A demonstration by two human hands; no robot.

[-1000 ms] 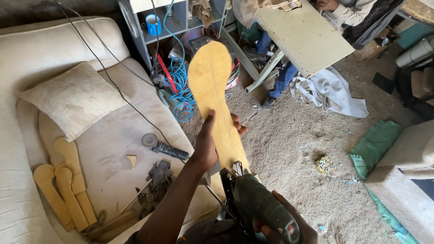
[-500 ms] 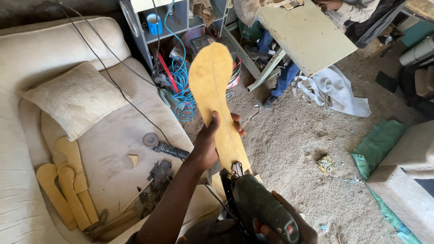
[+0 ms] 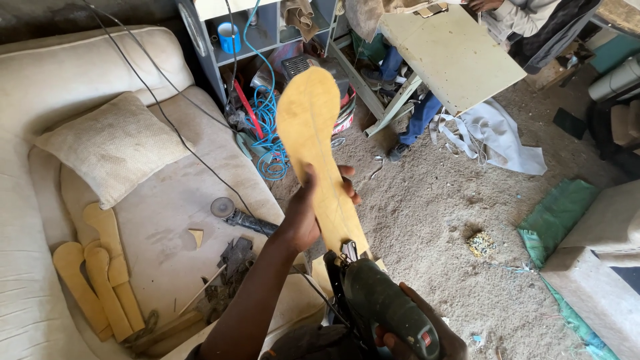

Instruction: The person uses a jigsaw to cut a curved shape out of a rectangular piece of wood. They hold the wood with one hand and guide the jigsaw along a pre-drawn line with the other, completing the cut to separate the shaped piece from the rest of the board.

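My left hand [image 3: 313, 213] grips a long paddle-shaped piece of yellow wood [image 3: 310, 113] around its narrow middle, holding it out over the floor with the wide rounded end pointing away. My right hand [image 3: 427, 340] holds a dark green power jigsaw [image 3: 380, 303] at the bottom of the view. The saw's front end sits against the near end of the wood.
A dusty beige sofa [image 3: 73, 73] with a cushion [image 3: 110, 147] is at left; several cut wooden shapes [image 3: 100, 273], an angle grinder [image 3: 243, 219] and scraps lie on its seat. A shelf with blue hose [image 3: 267, 127] stands ahead. A person sits at a pale table [image 3: 453, 53]. Sawdust covers the floor.
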